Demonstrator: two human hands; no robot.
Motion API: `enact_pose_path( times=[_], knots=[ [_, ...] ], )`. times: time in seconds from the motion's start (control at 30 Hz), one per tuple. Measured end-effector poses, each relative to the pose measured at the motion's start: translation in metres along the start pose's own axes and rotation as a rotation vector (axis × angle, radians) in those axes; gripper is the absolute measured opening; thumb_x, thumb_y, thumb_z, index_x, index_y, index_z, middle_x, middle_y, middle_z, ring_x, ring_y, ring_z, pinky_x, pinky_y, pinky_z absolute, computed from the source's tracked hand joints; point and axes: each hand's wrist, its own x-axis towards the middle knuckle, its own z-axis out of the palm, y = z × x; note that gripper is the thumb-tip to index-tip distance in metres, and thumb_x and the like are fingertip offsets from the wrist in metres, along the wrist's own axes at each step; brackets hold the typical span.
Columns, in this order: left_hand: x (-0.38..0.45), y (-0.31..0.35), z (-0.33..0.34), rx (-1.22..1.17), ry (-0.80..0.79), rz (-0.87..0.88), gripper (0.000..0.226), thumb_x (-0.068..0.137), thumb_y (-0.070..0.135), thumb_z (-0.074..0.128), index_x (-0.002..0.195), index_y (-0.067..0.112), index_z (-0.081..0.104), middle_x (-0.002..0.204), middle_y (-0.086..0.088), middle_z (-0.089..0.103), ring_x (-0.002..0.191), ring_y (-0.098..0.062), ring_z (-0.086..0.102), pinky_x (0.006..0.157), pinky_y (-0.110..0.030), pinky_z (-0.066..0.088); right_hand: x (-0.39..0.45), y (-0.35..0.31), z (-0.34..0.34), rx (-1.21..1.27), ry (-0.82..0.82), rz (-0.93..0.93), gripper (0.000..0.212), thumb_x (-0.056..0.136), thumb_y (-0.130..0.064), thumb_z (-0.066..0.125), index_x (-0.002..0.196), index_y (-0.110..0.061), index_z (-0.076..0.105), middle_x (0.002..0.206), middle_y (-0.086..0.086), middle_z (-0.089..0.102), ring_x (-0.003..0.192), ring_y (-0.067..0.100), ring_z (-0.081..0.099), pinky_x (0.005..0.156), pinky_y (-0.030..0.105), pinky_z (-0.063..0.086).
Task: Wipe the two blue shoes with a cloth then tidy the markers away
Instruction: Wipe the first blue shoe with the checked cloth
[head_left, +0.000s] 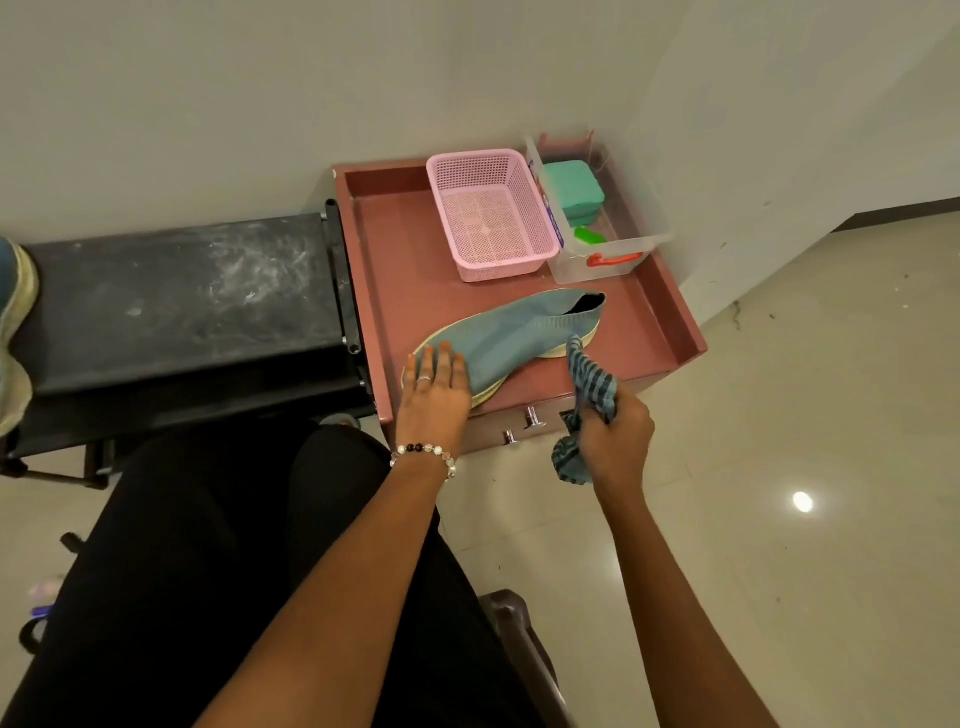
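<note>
Lying on the pink tray (644, 322), the blue shoe (511, 338) is pressed by the flat, open-fingered left hand (434, 384) while the striped cloth (592, 387) is gripped by the right hand (618, 431).

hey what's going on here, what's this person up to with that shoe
A seated person is cleaning a blue shoe that lies on a reddish-brown tray-top cabinet. The left hand presses flat on the toe end to steady it, while the right hand grips a bunched striped cloth next to the heel. A second blue shoe sits on the black bench. Behind the shoe stand an empty pink basket and a clear plastic box. No markers are clearly visible.
</note>
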Motion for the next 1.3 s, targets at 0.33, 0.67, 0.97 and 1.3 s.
enact_pose_path(
  times=[0.33,0.67,0.97,1.3],
  knots=[
    [-0.007,-0.008,0.020,-0.083,-0.149,-0.216,0.056,0.102,0.007,0.018,0.149,0.003,-0.013,0.158,-0.012,-0.018,0.146,-0.027,-0.014,0.117,-0.039,-0.004,0.034,0.016,0.082,-0.883,-0.609,-1.022,0.048,0.079,-0.012,0.038,0.118,-0.006,0.064,0.124,0.009,0.063,0.114,0.032,0.059,0.082,0.043,0.052],
    [-0.003,-0.003,0.024,-0.041,-0.199,-0.270,0.056,0.102,0.009,0.015,0.148,0.005,-0.018,0.157,-0.010,-0.023,0.145,-0.024,-0.018,0.115,-0.045,-0.010,0.036,0.001,0.096,-1.106,-0.391,-0.402,0.052,0.098,-0.010,0.025,0.146,0.005,0.013,0.153,0.025,0.015,0.143,0.038,0.008,0.116,0.047,0.002],
    [-0.002,0.000,0.022,0.016,-0.240,-0.284,0.060,0.102,0.013,0.018,0.147,0.004,-0.020,0.155,-0.012,-0.026,0.144,-0.026,-0.020,0.115,-0.046,-0.009,0.050,0.036,0.066,-0.845,-0.716,-0.962,0.080,0.052,0.015,0.065,0.129,-0.004,0.055,0.135,0.013,0.053,0.128,0.035,0.046,0.108,0.047,0.026],
    [-0.001,-0.002,0.023,-0.074,-0.244,-0.307,0.060,0.102,0.012,0.018,0.148,0.007,-0.020,0.156,-0.007,-0.026,0.145,-0.022,-0.020,0.118,-0.043,-0.005,-0.007,-0.002,0.126,-0.832,-0.396,-0.354,0.057,0.089,-0.006,0.032,0.145,0.004,0.024,0.152,0.023,0.022,0.142,0.038,0.016,0.116,0.043,0.011]
  ],
)
